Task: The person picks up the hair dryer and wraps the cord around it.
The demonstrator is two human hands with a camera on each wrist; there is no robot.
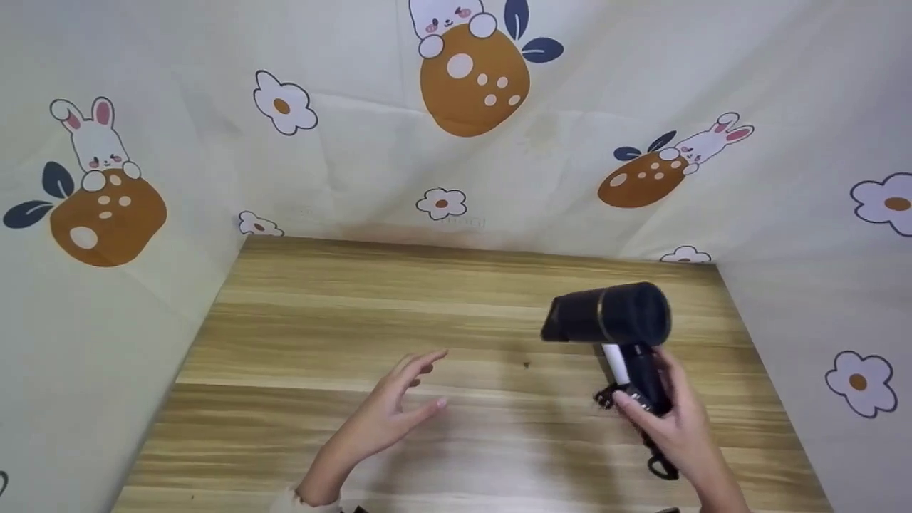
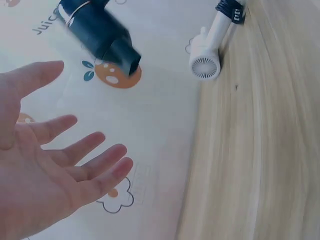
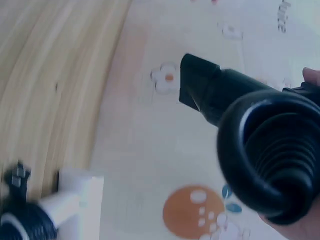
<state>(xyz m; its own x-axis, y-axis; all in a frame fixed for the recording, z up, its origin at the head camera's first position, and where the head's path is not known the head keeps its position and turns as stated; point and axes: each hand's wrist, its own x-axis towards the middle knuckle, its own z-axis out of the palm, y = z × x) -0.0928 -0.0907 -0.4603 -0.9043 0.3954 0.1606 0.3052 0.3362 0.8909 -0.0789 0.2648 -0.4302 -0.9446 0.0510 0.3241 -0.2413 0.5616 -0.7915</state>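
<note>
A black hair dryer [image 1: 613, 313] with a thin gold ring is lifted over the right part of the table. My right hand [image 1: 677, 420] grips its handle, and the nozzle points left. In the right wrist view, the cord's ribbed sleeve and a loop [image 3: 240, 150] show large beside the dryer. Behind it lies a white hair dryer [image 2: 205, 62], a dark cord [image 2: 231, 10] wound about its handle; the head view mostly hides it. My left hand [image 1: 385, 410] hovers left of both dryers, holding nothing, fingers apart and thumb spread, as the left wrist view [image 2: 55, 165] also shows.
The wood-grain table [image 1: 320, 313] meets a pale cloth wall [image 1: 356, 164] at the back, and similar cloth rises along both sides. Rabbits, orange fruit and flowers are printed on it. A small dark speck [image 1: 526, 365] marks the tabletop between the hands.
</note>
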